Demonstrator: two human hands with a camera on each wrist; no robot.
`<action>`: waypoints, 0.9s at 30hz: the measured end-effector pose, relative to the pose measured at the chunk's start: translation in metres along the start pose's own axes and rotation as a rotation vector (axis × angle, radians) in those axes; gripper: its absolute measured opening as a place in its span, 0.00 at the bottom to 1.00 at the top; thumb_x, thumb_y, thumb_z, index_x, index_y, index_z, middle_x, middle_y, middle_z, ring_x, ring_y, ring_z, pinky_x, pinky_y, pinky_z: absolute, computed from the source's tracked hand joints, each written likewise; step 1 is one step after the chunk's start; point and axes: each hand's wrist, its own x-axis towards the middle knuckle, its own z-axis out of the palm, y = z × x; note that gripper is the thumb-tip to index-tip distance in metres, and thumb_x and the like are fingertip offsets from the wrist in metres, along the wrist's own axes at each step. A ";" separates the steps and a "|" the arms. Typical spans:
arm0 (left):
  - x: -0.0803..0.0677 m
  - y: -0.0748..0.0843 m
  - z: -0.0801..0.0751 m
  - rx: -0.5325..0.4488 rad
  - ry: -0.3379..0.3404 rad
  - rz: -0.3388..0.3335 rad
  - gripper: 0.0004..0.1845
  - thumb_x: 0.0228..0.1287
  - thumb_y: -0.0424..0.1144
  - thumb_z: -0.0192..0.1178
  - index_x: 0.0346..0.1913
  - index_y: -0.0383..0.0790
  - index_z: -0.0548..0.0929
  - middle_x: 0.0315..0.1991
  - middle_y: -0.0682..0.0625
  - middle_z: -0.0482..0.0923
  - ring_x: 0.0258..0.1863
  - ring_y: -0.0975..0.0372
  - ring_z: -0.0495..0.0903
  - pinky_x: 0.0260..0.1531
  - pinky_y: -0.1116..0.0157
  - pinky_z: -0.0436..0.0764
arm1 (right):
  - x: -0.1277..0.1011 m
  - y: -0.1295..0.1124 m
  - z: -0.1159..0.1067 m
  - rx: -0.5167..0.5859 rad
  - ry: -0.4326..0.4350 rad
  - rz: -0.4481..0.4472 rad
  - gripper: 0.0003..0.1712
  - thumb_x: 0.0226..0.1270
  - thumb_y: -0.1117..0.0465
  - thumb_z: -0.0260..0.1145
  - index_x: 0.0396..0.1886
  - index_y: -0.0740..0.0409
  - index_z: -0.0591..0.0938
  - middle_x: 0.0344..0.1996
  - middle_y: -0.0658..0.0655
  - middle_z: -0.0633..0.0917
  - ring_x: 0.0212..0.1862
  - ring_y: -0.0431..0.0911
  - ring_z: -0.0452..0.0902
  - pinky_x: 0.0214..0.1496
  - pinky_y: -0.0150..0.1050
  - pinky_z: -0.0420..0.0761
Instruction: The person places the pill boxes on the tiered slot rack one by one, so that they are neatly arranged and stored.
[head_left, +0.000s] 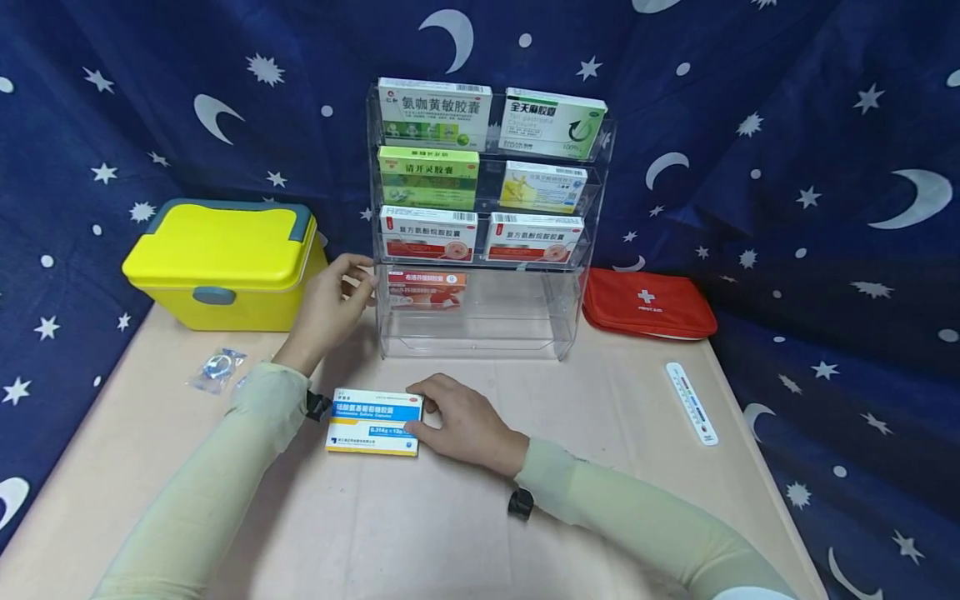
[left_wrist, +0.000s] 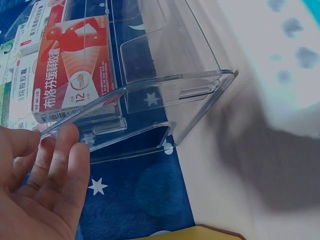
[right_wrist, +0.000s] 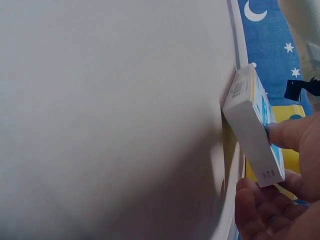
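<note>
My left hand pinches the left side edge of a clear tiered display rack; the left wrist view shows the thumb and fingers at its rim. A white, blue and yellow medicine box is held at its right end by my right hand, thumb on the printed face, above the table in front of the rack. In the right wrist view the box appears tilted. On the rack's lowest tier, a red medicine box stands at the left. Several other boxes fill the upper tiers.
A yellow lidded case stands at the back left, with a small clear plastic packet before it. Right of the rack lie a red first-aid pouch and a white thermometer strip. A starry blue cloth hangs behind.
</note>
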 end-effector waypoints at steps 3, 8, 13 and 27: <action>0.000 0.000 0.000 -0.003 -0.008 -0.013 0.16 0.76 0.40 0.59 0.62 0.41 0.76 0.44 0.47 0.80 0.37 0.53 0.84 0.35 0.57 0.80 | -0.001 0.000 -0.002 0.008 0.012 0.004 0.27 0.65 0.47 0.73 0.61 0.49 0.80 0.43 0.44 0.77 0.40 0.41 0.74 0.35 0.28 0.74; 0.000 0.000 0.000 -0.004 -0.018 -0.030 0.17 0.76 0.41 0.59 0.62 0.42 0.76 0.45 0.48 0.79 0.38 0.53 0.84 0.36 0.57 0.80 | -0.003 0.000 -0.001 0.038 0.017 0.008 0.27 0.66 0.47 0.73 0.61 0.48 0.78 0.47 0.41 0.75 0.42 0.41 0.75 0.38 0.27 0.75; 0.000 -0.001 0.000 -0.009 -0.020 -0.025 0.17 0.76 0.41 0.59 0.62 0.41 0.76 0.45 0.47 0.79 0.38 0.51 0.84 0.35 0.57 0.80 | -0.006 0.002 0.000 0.104 0.047 -0.001 0.27 0.66 0.51 0.74 0.61 0.48 0.76 0.47 0.41 0.74 0.41 0.40 0.76 0.36 0.26 0.76; -0.001 -0.003 -0.001 -0.030 -0.013 0.019 0.16 0.76 0.41 0.59 0.61 0.40 0.76 0.44 0.46 0.79 0.36 0.51 0.85 0.33 0.60 0.81 | -0.023 0.009 -0.006 0.020 0.169 -0.120 0.23 0.66 0.55 0.73 0.58 0.49 0.78 0.58 0.45 0.73 0.43 0.39 0.75 0.39 0.26 0.76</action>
